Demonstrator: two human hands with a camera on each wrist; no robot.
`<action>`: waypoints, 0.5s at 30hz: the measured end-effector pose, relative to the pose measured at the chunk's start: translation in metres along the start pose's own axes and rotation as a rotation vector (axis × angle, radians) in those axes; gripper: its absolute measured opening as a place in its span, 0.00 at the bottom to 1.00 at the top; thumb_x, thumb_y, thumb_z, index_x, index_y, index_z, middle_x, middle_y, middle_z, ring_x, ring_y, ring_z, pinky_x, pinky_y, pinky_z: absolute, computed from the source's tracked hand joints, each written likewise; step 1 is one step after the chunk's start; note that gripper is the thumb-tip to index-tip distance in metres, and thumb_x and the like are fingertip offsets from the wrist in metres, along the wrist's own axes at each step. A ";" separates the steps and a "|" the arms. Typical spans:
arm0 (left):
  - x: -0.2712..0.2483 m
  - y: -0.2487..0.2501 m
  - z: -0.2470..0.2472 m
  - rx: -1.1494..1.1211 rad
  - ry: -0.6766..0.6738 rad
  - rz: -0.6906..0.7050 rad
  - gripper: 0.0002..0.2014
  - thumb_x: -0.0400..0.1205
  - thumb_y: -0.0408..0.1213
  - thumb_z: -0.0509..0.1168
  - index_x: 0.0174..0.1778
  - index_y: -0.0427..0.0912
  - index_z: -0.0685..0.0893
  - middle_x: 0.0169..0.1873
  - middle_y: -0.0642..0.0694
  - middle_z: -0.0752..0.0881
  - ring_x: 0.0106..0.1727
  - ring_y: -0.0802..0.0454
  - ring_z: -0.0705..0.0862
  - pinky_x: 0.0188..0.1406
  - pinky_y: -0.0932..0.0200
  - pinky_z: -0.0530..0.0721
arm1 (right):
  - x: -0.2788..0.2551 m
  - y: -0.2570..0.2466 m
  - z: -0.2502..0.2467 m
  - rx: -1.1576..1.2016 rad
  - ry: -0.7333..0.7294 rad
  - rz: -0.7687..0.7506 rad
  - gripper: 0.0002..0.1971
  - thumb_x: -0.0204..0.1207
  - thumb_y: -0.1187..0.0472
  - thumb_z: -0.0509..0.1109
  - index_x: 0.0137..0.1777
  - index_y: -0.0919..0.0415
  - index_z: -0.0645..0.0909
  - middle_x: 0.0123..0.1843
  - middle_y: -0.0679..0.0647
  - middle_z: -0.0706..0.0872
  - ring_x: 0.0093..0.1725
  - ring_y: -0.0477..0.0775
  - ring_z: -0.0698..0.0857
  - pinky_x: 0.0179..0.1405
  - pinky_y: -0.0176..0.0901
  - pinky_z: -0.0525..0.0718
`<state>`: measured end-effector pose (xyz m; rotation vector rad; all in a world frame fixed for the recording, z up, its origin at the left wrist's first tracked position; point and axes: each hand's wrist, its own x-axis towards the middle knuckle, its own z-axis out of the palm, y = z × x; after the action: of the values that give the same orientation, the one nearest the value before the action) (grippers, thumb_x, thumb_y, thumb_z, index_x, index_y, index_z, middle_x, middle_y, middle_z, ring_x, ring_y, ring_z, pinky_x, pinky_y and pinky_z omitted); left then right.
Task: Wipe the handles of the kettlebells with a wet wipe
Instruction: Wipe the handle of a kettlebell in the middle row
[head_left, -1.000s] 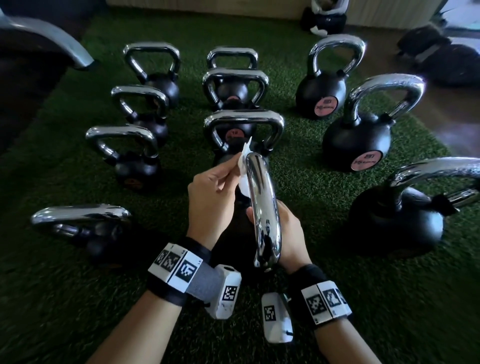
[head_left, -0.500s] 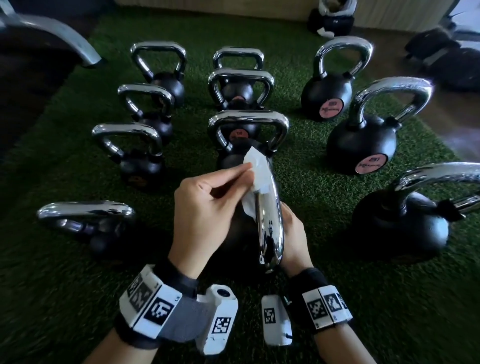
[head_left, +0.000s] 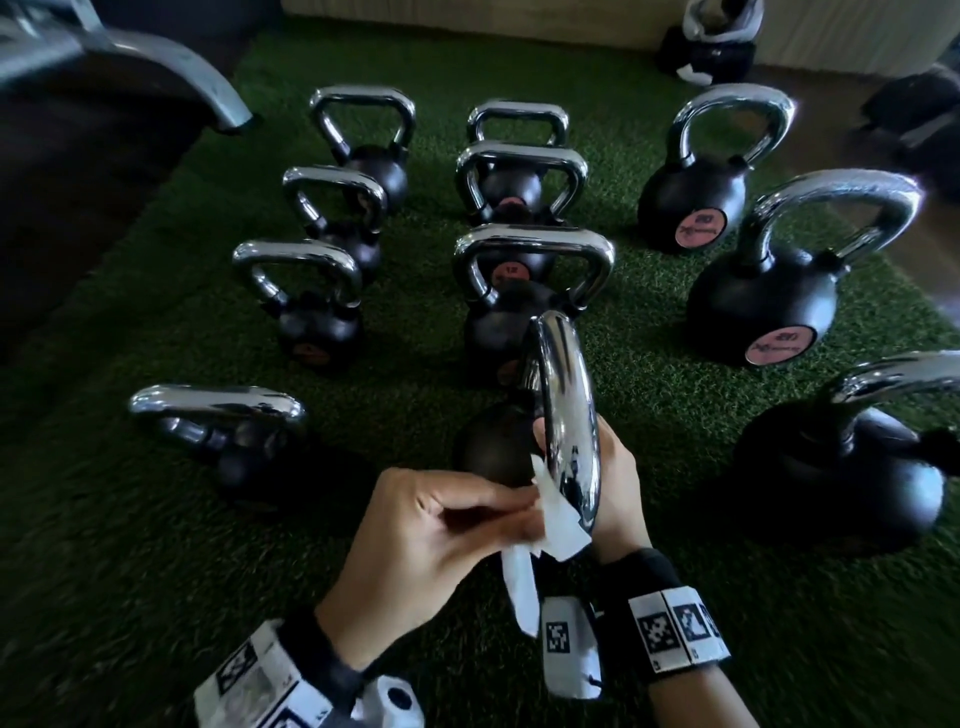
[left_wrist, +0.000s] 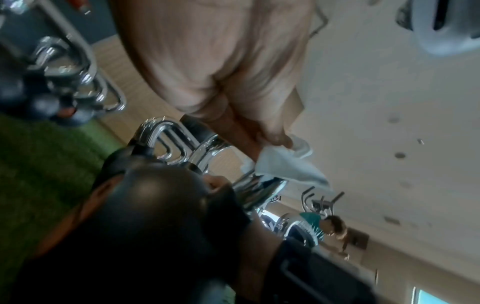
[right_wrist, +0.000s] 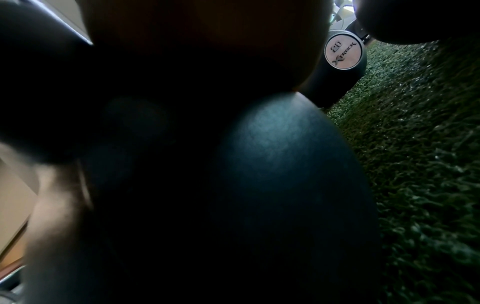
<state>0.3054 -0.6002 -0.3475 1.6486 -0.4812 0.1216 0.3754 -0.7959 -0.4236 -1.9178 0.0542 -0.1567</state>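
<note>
Head view: kettlebells (head_left: 748, 291) stand on green turf (head_left: 156, 545); wooden floor (head_left: 935, 218) beyond.

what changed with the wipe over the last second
The left hand, pinching the wet wipe, slid it along the chrome handle from the far end to the near end, toward the person. The right hand stayed against the kettlebell; the other kettlebells did not move.
</note>
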 end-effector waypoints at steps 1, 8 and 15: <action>-0.001 0.000 0.000 0.043 0.003 0.030 0.11 0.76 0.40 0.81 0.51 0.40 0.96 0.49 0.52 0.96 0.48 0.54 0.96 0.45 0.58 0.94 | 0.002 0.004 0.000 -0.063 0.003 -0.033 0.16 0.72 0.54 0.80 0.60 0.44 0.85 0.58 0.47 0.90 0.60 0.56 0.90 0.60 0.67 0.87; -0.004 -0.023 -0.010 0.221 -0.112 0.088 0.11 0.79 0.39 0.78 0.56 0.40 0.95 0.54 0.52 0.95 0.54 0.61 0.94 0.49 0.56 0.94 | 0.001 0.001 0.001 -0.037 0.020 0.036 0.14 0.71 0.47 0.79 0.55 0.39 0.84 0.54 0.43 0.90 0.56 0.48 0.89 0.60 0.66 0.88; 0.011 -0.017 -0.018 0.216 -0.070 -0.052 0.11 0.78 0.39 0.78 0.55 0.43 0.96 0.51 0.55 0.95 0.52 0.58 0.94 0.53 0.55 0.92 | 0.001 -0.012 -0.005 -0.061 -0.033 0.062 0.20 0.73 0.45 0.75 0.63 0.51 0.88 0.60 0.50 0.91 0.61 0.49 0.89 0.65 0.58 0.87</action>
<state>0.3250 -0.5839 -0.3568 1.8804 -0.4907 0.0794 0.3749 -0.7965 -0.4109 -1.9766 0.0965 -0.0825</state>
